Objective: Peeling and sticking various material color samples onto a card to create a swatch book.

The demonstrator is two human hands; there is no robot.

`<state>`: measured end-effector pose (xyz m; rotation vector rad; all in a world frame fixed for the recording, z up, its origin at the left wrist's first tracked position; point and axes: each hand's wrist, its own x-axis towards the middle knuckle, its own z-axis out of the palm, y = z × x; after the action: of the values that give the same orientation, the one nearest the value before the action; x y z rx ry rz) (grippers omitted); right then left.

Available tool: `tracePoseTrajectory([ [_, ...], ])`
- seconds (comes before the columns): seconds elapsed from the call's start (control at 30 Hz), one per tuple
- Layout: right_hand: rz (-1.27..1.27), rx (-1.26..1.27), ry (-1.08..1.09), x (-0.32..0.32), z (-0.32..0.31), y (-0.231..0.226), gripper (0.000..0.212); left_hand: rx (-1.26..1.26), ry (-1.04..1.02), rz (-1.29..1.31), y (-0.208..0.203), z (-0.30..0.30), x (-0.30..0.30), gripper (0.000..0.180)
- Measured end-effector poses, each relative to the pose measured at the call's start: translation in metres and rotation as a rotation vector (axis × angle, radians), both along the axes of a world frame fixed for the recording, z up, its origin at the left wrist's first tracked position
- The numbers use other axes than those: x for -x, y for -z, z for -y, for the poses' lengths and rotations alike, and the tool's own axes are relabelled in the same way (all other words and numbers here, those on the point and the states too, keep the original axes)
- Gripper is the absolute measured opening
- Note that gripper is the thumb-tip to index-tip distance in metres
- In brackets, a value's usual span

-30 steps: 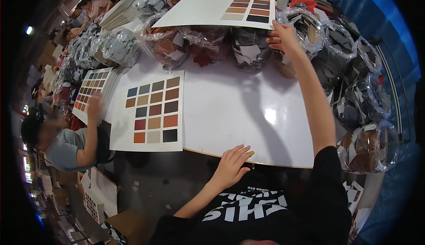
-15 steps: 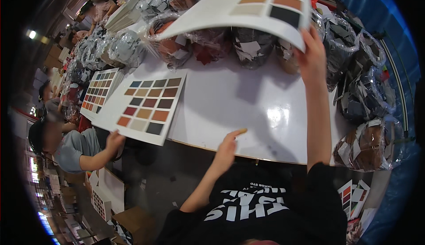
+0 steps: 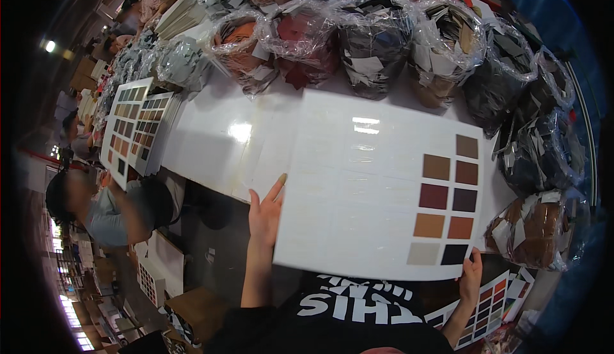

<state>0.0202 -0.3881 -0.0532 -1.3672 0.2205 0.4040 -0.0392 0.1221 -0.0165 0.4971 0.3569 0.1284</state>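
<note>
A large white sample board (image 3: 345,188) is in front of me, tilted above the table. Two columns of coloured swatches run down its right side, while the rest is blank with glossy clear strips. My right hand (image 3: 470,276) grips its lower right corner, the thumb on the front and the other fingers partly hidden. At the board's left edge is my left hand (image 3: 263,216), its fingers stretched and apart. Whether those fingers touch the edge I cannot tell.
Clear plastic bags of coloured swatches (image 3: 374,40) line the table's (image 3: 211,130) far side and curve down the right. To the left, a co-worker (image 3: 118,210) holds a swatch board (image 3: 125,127) by a stack of boards (image 3: 157,127). More boards (image 3: 486,309) stand at lower right.
My right hand has brought the board down from above the bags toward me. My left hand has moved left and opened out. The co-worker's board has moved left, onto or over the stack.
</note>
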Motion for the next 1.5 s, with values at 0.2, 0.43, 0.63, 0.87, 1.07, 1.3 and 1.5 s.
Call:
tracePoseTrajectory([
  [0.2, -0.050, 0.311, -0.039, -0.032, -0.025, -0.011, 0.037, -0.485, 0.083, -0.225, 0.007, 0.002, -0.022, 0.071],
  [0.43, 0.494, 0.706, 0.016, -0.082, -0.071, -0.122, 0.023, -1.143, -0.073, -0.060, -0.059, 0.019, -0.034, 0.031],
  [0.63, 1.719, 0.310, -0.207, -0.077, -0.130, -0.234, 0.013, -1.443, -0.445, 0.933, -0.190, 0.069, -0.042, 0.008],
  [0.87, 1.733, 0.186, -0.039, -0.051, -0.116, -0.252, 0.043, -1.040, -0.550, 1.057, -0.242, 0.071, -0.021, 0.023],
  [1.07, 1.901, 0.274, -0.080, -0.073, -0.092, -0.273, 0.040, -1.304, 0.523, 0.924, -0.273, 0.076, -0.023, 0.073],
  [1.3, 2.080, 0.302, -0.070, -0.097, -0.096, -0.291, 0.037, -0.722, 0.717, 1.030, -0.292, 0.121, -0.048, 0.031],
  [1.5, 2.165, 0.326, -0.071, -0.113, -0.102, -0.308, 0.034, -0.779, 0.307, 0.908, -0.290, 0.090, -0.003, 0.024],
])
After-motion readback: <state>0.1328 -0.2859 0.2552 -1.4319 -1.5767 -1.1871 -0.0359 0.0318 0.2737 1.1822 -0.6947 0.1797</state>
